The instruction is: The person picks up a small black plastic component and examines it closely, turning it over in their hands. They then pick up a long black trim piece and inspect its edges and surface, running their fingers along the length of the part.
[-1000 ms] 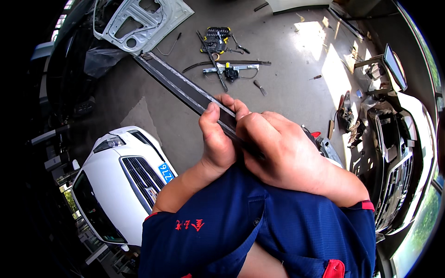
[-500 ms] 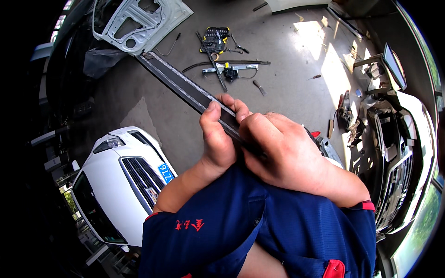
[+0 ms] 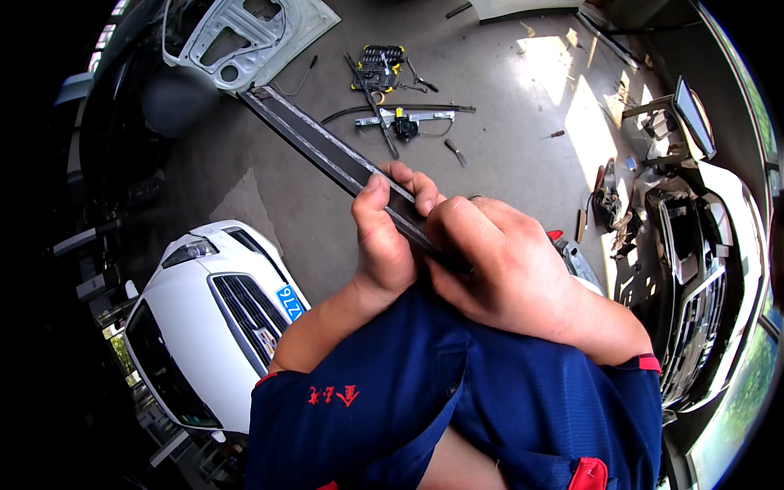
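A long black trim strip [image 3: 318, 145] with grey, rough-looking bands along both edges runs from my chest to the far left. My left hand [image 3: 385, 233] grips its near part from the side, thumb on one edge and fingers on the other. My right hand [image 3: 510, 261] is closed over the near end, which disappears under the curled fingers. What its fingertips do there is hidden. The strip's far end overlaps the edge of a bare car door panel [image 3: 310, 33] in the view; I cannot tell whether they touch.
On the floor lie a window regulator [image 3: 408, 120], an opened tool case [image 3: 378, 69] and a scraper-like tool [image 3: 457, 153]. A white car [image 3: 188, 318] stands at left. At right are a car front end [image 3: 739, 237] and a stand [image 3: 653, 106].
Both hands keep nearly the same grip, and the strip has hardly moved. A dark blurred round patch now covers the clear plastic sheet by the door panel.
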